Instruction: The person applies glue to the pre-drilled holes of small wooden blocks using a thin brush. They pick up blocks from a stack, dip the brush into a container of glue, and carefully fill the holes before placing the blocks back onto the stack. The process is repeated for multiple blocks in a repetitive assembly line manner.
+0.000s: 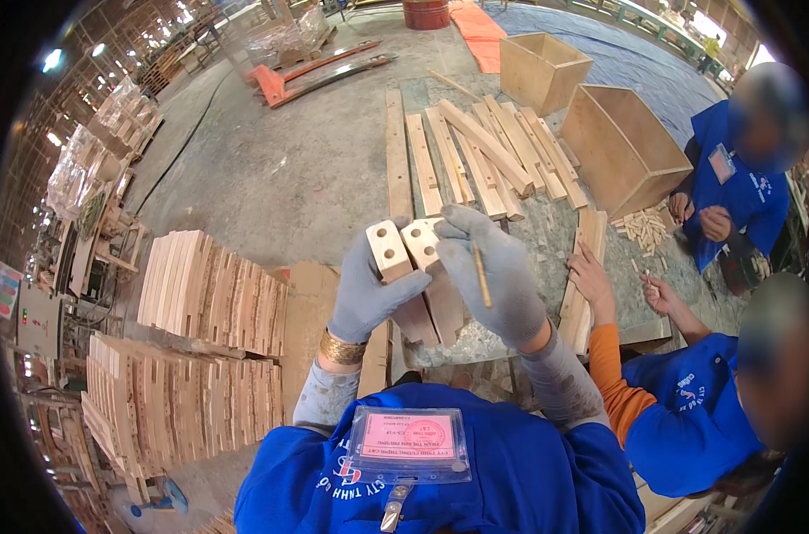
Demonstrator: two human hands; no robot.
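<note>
Two pale wooden pieces stand side by side in front of me, each with two round holes in its upper end. My left hand [360,298], in a grey glove, is closed around the left wooden piece [389,254], its thumb reaching toward the gap between the two. My right hand [502,280], gloved too, grips a thin wooden stick [482,278] that slants down from between its fingers. Its fingertips are at the top of the right wooden piece [419,238]. The tip of the stick is hidden by the fingers.
Several wooden bars [484,151] lie on the worktable [520,236]. Two open plywood boxes [622,147] stand beyond. Small dowels [640,230] are heaped near two co-workers at right. Stacked slats [191,400] stand at left. An orange pallet jack [275,87] is on the floor.
</note>
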